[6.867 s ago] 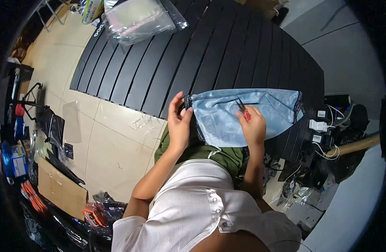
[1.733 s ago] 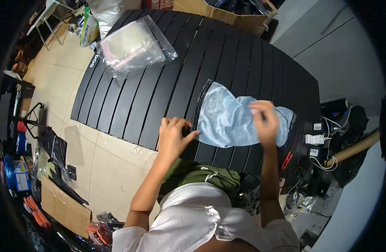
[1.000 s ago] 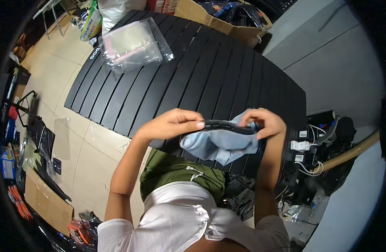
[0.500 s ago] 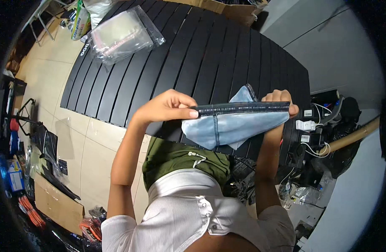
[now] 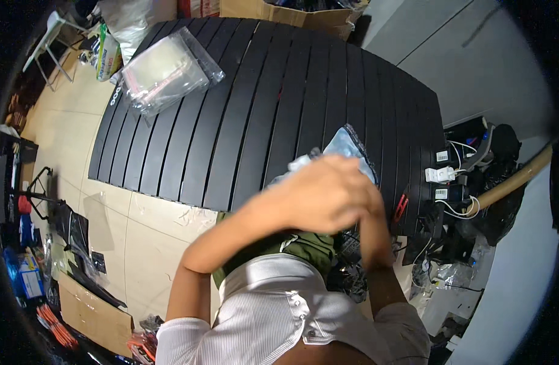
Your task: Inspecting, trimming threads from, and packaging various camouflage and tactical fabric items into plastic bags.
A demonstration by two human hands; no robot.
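Note:
A light blue denim-like cloth piece [image 5: 345,146] with a dark edge shows just beyond my hands, over the near right part of the black slatted table [image 5: 243,134]. Most of the cloth is covered by my hands. My left hand [image 5: 328,191] has crossed over to the right and is smeared by motion, so its fingers cannot be read. Behind it, my right hand [image 5: 372,204] is largely hidden at the end of its raised forearm. A pale bit of the fabric sticks out past the left wrist.
Clear plastic bags [image 5: 167,73] lie in a stack at the table's far left. A small red tool [image 5: 401,207] rests near the right edge. Beyond that edge are white plugs and cables [image 5: 440,175]. A cardboard box [image 5: 310,13] stands behind the table.
My left hand has left the cloth's left end and swung right, over my right hand. The band, stretched between both hands before, is now folded up or hidden. The view has shifted slightly.

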